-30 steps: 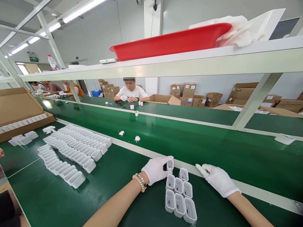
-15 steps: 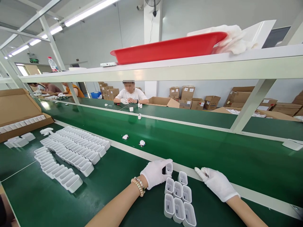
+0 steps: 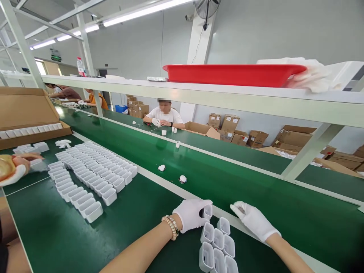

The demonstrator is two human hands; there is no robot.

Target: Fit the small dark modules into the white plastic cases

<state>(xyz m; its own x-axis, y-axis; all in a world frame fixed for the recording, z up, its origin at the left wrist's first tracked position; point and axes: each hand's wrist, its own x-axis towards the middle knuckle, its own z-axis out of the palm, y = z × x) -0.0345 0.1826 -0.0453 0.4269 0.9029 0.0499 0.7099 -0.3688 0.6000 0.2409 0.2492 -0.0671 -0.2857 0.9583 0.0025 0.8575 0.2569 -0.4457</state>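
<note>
My left hand (image 3: 192,215), in a white glove, has its thumb and fingers around a small white plastic housing (image 3: 208,212), an open-topped cup, at the back of a small group. Several like housings (image 3: 218,239) stand upright in short rows just in front, some with a dark slot visible inside. One of them, a separate housing (image 3: 223,226), stands at the back right of the group. My right hand (image 3: 254,220), also gloved, hovers over the pale strip to the right. Its fingers are loosely bent, with a gap by the thumb and nothing visible between them.
Many white housings (image 3: 96,167) stand in long rows on the green table to the left. Two small white-topped parts (image 3: 182,179) lie on the green belt. A co-worker's hand (image 3: 17,168) is at the left edge. A shelf with a red tray (image 3: 233,74) spans overhead.
The view has shifted, so the scene sits differently in frame. My right hand is slightly closer to my left, which keeps its housing. A co-worker's hand has come in at the left.
</note>
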